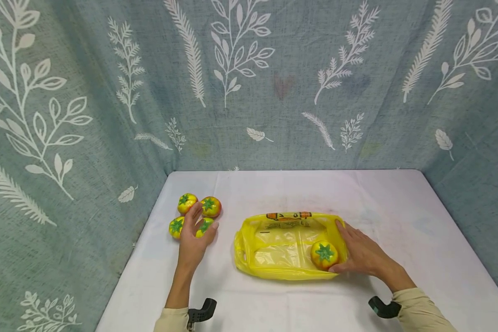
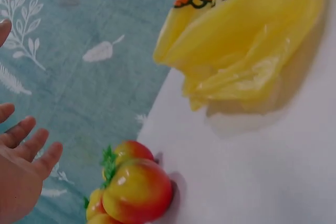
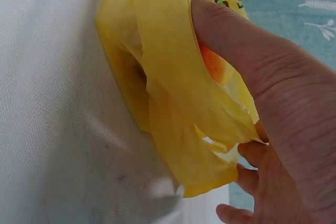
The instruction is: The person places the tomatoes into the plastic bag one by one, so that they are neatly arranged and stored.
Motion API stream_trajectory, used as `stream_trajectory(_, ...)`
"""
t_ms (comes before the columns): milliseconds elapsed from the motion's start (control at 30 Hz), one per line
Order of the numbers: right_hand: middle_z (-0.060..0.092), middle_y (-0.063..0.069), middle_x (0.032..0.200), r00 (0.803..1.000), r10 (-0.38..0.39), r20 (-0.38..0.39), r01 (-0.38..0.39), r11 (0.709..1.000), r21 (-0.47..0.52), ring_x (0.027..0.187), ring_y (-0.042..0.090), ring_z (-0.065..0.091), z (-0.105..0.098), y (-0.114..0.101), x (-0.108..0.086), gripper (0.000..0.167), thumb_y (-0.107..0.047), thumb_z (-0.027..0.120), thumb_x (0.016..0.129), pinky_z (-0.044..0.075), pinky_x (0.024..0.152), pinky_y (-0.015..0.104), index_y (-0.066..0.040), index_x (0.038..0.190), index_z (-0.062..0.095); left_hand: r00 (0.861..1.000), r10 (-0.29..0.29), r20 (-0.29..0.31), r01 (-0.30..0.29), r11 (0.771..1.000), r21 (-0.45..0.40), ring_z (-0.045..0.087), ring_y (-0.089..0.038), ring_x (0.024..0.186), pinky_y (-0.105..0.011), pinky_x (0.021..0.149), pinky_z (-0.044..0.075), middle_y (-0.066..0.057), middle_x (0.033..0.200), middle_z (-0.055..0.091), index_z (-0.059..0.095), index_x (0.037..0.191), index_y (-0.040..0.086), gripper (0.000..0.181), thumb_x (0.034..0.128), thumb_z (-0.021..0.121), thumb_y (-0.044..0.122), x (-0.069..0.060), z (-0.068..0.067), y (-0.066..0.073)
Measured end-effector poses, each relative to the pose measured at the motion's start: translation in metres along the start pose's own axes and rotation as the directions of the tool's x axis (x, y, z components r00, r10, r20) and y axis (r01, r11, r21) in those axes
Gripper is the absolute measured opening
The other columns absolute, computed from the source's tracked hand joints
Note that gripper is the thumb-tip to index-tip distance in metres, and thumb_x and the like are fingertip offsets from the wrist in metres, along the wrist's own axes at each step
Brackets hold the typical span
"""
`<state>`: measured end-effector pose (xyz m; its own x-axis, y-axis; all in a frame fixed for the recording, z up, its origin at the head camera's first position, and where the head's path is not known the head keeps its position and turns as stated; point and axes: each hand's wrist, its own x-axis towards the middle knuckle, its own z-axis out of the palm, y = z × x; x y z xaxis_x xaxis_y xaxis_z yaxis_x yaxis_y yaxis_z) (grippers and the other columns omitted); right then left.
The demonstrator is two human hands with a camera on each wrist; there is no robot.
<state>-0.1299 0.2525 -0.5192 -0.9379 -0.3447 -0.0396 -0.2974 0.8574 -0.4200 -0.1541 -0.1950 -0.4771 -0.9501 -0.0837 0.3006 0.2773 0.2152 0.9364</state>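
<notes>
Several yellow-and-red tomatoes with green star-shaped tops sit in a cluster at the table's left. My left hand hovers over this cluster, fingers spread and relaxed, partly covering the nearer tomatoes; nothing is held in it. In the left wrist view, the hand is apart from the tomatoes. A yellow plastic bag lies with its mouth spread wide, one tomato inside at its right end. My right hand holds that end, the thumb over the rim and the other fingers behind the plastic.
The white-covered table carries the bag near its middle. Behind and at both sides hangs a grey-green curtain with white leaf prints. Each wrist wears a black camera mount, such as the left mount.
</notes>
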Motion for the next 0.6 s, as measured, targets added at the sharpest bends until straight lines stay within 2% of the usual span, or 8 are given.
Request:
stream_trajectory(67, 0.031, 0.035, 0.155, 1.0, 0.004, 0.003, -0.004, 1.0, 0.002, 0.138, 0.051, 0.038, 0.0, 0.0, 0.0, 0.136, -0.073, 0.081, 0.064, 0.029, 0.112, 0.065, 0.005, 0.157, 0.021, 0.999, -0.011, -0.041, 0.013, 0.999, 0.029, 0.032, -0.025, 0.147, -0.054, 0.119, 0.026, -0.006, 0.157, 0.038, 0.036, 0.154, 0.007, 0.072, 0.0931, 0.074, 0.012, -0.002, -0.002, -0.003)
stream_trajectory(267, 0.031, 0.034, 0.155, 1.0, 0.008, 0.004, -0.008, 1.0, 0.0, 0.139, 0.05, 0.037, 0.0, 0.001, 0.0, 0.135, -0.073, 0.081, 0.065, 0.029, 0.113, 0.065, 0.005, 0.157, 0.021, 0.987, -0.085, -0.135, 0.098, 0.99, 0.099, 0.03, -0.028, 0.148, -0.054, 0.119, 0.025, -0.008, 0.159, 0.034, 0.033, 0.156, 0.008, 0.08, 0.0909, 0.078, 0.02, -0.007, -0.006, -0.019)
stream_trajectory(467, 0.031, 0.034, 0.155, 1.0, 0.003, 0.002, -0.003, 1.0, 0.006, 0.138, 0.051, 0.038, 0.001, 0.001, 0.0, 0.134, -0.071, 0.082, 0.065, 0.029, 0.113, 0.065, 0.005, 0.157, 0.022, 0.978, -0.113, -0.175, 0.138, 0.981, 0.138, 0.032, -0.03, 0.147, -0.053, 0.118, 0.028, -0.01, 0.159, 0.035, 0.035, 0.156, 0.012, 0.08, 0.0904, 0.079, 0.027, -0.013, -0.008, -0.037)
stream_trajectory(600, 0.03, 0.035, 0.155, 1.0, 0.006, 0.007, -0.006, 1.0, 0.006, 0.138, 0.052, 0.037, 0.002, 0.001, 0.0, 0.135, -0.073, 0.081, 0.065, 0.029, 0.112, 0.066, 0.005, 0.157, 0.021, 0.973, -0.132, -0.19, 0.163, 0.973, 0.16, 0.032, -0.034, 0.146, -0.053, 0.118, 0.028, -0.014, 0.158, 0.035, 0.034, 0.156, 0.01, 0.082, 0.0895, 0.08, 0.027, -0.014, -0.008, -0.048)
